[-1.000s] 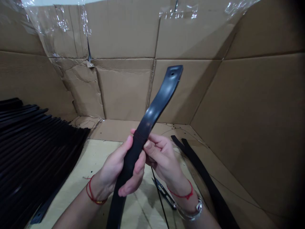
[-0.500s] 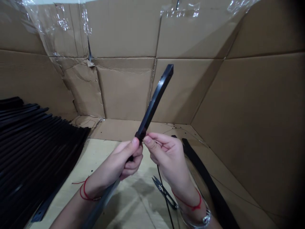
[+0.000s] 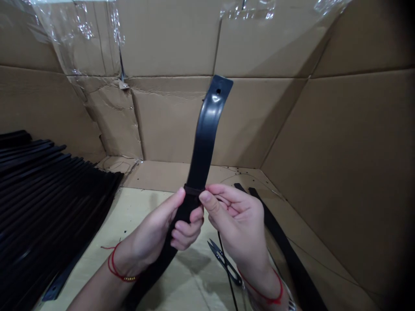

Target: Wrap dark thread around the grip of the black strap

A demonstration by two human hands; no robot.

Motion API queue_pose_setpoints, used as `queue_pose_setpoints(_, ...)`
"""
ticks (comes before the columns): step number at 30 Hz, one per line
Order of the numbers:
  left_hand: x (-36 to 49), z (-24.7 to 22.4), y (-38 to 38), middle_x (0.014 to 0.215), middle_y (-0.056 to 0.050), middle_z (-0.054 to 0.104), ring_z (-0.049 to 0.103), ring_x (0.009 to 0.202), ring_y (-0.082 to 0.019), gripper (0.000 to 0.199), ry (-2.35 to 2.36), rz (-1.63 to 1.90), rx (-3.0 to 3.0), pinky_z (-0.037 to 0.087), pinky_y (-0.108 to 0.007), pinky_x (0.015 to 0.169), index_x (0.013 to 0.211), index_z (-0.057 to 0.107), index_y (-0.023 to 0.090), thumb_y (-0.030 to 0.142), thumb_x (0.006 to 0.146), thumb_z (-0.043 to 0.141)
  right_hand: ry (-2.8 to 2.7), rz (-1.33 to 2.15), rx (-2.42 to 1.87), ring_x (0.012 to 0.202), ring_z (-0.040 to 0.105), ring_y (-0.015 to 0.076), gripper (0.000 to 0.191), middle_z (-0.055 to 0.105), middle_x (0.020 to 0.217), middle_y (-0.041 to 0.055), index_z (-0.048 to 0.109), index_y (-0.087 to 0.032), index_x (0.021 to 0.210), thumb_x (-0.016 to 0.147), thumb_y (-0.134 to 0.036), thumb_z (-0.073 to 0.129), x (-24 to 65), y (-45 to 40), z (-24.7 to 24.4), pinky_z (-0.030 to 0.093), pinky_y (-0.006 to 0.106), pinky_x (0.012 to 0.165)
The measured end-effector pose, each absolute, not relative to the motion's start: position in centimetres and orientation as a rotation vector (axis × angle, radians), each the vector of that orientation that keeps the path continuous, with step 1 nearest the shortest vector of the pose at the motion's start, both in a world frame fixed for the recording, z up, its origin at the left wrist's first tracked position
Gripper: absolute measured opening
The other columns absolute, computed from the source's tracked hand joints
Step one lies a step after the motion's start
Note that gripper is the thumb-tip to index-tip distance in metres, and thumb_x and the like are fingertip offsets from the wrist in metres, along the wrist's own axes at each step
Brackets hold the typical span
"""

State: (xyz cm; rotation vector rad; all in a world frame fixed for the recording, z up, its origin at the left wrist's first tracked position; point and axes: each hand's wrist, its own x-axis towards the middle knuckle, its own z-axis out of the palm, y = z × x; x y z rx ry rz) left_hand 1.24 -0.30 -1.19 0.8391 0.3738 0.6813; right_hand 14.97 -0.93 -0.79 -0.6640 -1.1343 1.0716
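A long black strip (image 3: 205, 138) rises from my hands, its broad glossy face turned toward me, with a round hole near the top end. A dark band crosses it where my fingers meet. My left hand (image 3: 178, 229) is wrapped round the strip just below that band. My right hand (image 3: 231, 216) pinches at the band's right edge, thumb against forefinger. A thin black cord (image 3: 229, 278) hangs below my right hand and runs down over the small black snips (image 3: 224, 262) on the pale surface.
Many black strips (image 3: 48, 207) lie stacked at the left. More black strips (image 3: 285, 250) lie at the right. Cardboard walls (image 3: 168, 116) with clear tape stand behind and at the right. Loose thin thread and small black bits lie near the back edge.
The strip has turned from its narrow edge to its broad face and stands more upright. My right hand has moved slightly right and down, still pinching at the band.
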Motion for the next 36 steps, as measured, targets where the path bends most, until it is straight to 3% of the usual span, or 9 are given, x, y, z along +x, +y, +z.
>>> queue_pose_setpoints(5, 2.1, -1.6, -0.3, 0.052, 0.010, 0.020, 0.012, 0.043, -0.002, 0.048, 0.338, 0.692, 0.835, 0.012, -0.012, 0.037, 0.070, 0.044, 0.016, 0.061, 0.087, 0.040, -1.091, 1.040, -0.667, 0.039, 0.059, 0.0097, 0.010, 0.069, 0.053, 0.0034, 0.065, -0.016, 0.078, 0.081, -0.023, 0.071, 14.7, -1.0, -1.4, 0.044, 0.013, 0.035)
queue_pose_setpoints(10, 2.1, -1.5, -0.3, 0.054, 0.003, 0.046, 0.044, 0.047, -0.006, 0.051, 0.564, 0.781, 1.074, 0.041, -0.016, 0.048, 0.083, 0.053, 0.014, 0.060, 0.091, 0.031, -1.069, 0.943, -0.704, 0.037, 0.048, 0.0054, 0.011, 0.059, 0.049, -0.0020, 0.067, -0.016, 0.075, 0.080, -0.023, 0.073, 14.9, -0.6, -1.6, 0.036, 0.013, 0.034)
queue_pose_setpoints(12, 2.2, -1.5, -0.5, 0.058, 0.001, 0.053, 0.049, 0.050, -0.007, 0.044, 0.674, 0.940, 1.169, 0.043, -0.016, 0.051, 0.085, 0.053, 0.014, 0.055, 0.092, 0.037, -1.051, 0.970, -0.680, 0.035, 0.037, 0.0024, 0.009, 0.054, 0.049, -0.0042, 0.069, -0.017, 0.076, 0.079, -0.024, 0.075, 15.1, -0.2, -1.7, 0.027, 0.013, 0.032)
queue_pose_setpoints(16, 2.4, -1.6, -0.9, 0.043, 0.006, 0.045, 0.034, 0.032, -0.004, 0.042, 0.656, 1.040, 1.072, 0.029, -0.012, 0.032, 0.079, 0.052, 0.016, 0.054, 0.092, 0.039, -1.106, 1.256, -0.593, 0.038, 0.024, 0.0022, 0.018, 0.047, 0.049, -0.0051, 0.071, -0.016, 0.086, 0.081, -0.033, 0.073, 15.3, 0.3, -1.7, 0.015, 0.016, 0.034)
queue_pose_setpoints(20, 1.7, -1.8, -0.5, 0.034, 0.007, 0.037, 0.025, 0.022, -0.006, 0.048, 0.422, 0.742, 0.916, 0.027, -0.016, 0.023, 0.073, 0.051, 0.018, 0.057, 0.092, 0.031, -1.222, 1.482, -0.501, 0.039, 0.018, 0.0026, 0.030, 0.039, 0.047, -0.0068, 0.073, -0.015, 0.097, 0.082, -0.040, 0.071, 15.5, 0.3, -1.6, 0.010, 0.017, 0.035)
queue_pose_setpoints(24, 1.1, -1.8, 0.0, 0.038, 0.005, 0.043, 0.035, 0.028, -0.008, 0.060, 0.441, 0.632, 1.052, 0.034, -0.018, 0.030, 0.077, 0.053, 0.017, 0.065, 0.090, 0.018, -1.170, 1.329, -0.626, 0.039, 0.032, 0.0047, 0.025, 0.052, 0.054, -0.0019, 0.072, -0.015, 0.088, 0.076, -0.037, 0.075, 15.4, 0.3, -1.6, 0.019, 0.017, 0.033)
queue_pose_setpoints(28, 1.5, -1.4, -0.6, 0.064, 0.002, 0.056, 0.049, 0.054, -0.007, 0.042, 1.004, 1.046, 1.519, 0.040, -0.016, 0.052, 0.092, 0.054, 0.019, 0.058, 0.090, 0.039, -1.123, 1.148, -0.708, 0.044, 0.049, 0.0100, 0.017, 0.057, 0.054, -0.0005, 0.071, -0.015, 0.079, 0.073, -0.029, 0.078, 14.6, 0.4, -1.4, 0.040, 0.019, 0.036)
queue_pose_setpoints(31, 1.9, -1.1, -1.1, 0.062, 0.003, 0.055, 0.049, 0.053, -0.006, 0.037, 1.215, 1.133, 1.674, 0.037, -0.017, 0.052, 0.082, 0.054, 0.018, 0.051, 0.093, 0.040, -1.122, 1.133, -0.634, 0.040, 0.052, 0.0093, 0.013, 0.059, 0.052, -0.0015, 0.067, -0.016, 0.074, 0.079, -0.026, 0.073, 13.8, 0.0, -1.4, 0.046, 0.019, 0.036)
queue_pose_setpoints(36, 2.3, -0.9, -1.3, 0.056, 0.003, 0.054, 0.049, 0.043, -0.006, 0.041, 0.926, 1.148, 1.344, 0.040, -0.017, 0.044, 0.074, 0.051, 0.017, 0.051, 0.094, 0.037, -1.043, 1.182, -0.554, 0.032, 0.055, 0.0126, 0.012, 0.057, 0.047, -0.0042, 0.061, -0.017, 0.080, 0.087, -0.026, 0.066, 13.0, -0.8, -2.3, 0.044, 0.020, 0.029)
